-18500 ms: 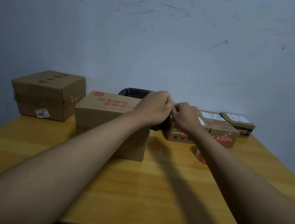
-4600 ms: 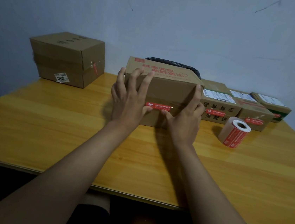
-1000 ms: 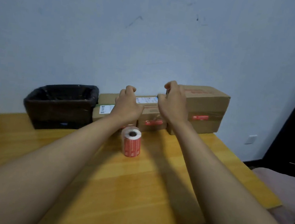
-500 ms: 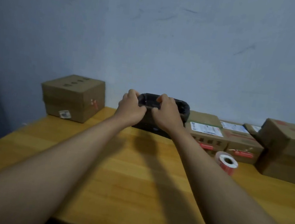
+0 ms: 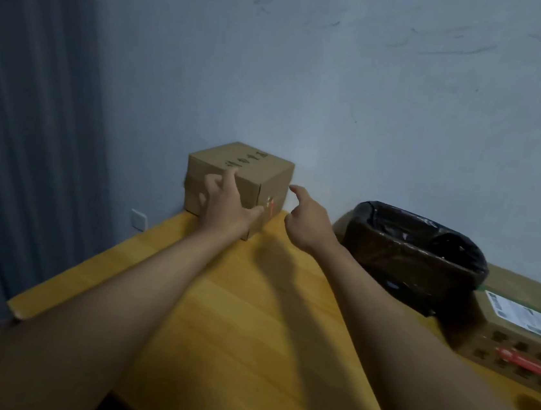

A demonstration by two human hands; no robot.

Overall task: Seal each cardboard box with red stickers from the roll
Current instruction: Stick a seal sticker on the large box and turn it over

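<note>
A bin (image 5: pixel 405 254) lined with a black bag stands on the yellow wooden worktop (image 5: pixel 249 320); a wall socket (image 5: pixel 139 219) sits beside grey curtains (image 5: pixel 26 143).

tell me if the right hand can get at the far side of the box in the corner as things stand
Probably yes. The right hand hangs open just beside the cardboard box, with bare table between them; the black-lined bin sits off to its right, out of the path.

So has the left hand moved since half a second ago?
Yes. The left hand left the black bin and went left along the wall to the corner cardboard box, which it now touches.
</note>
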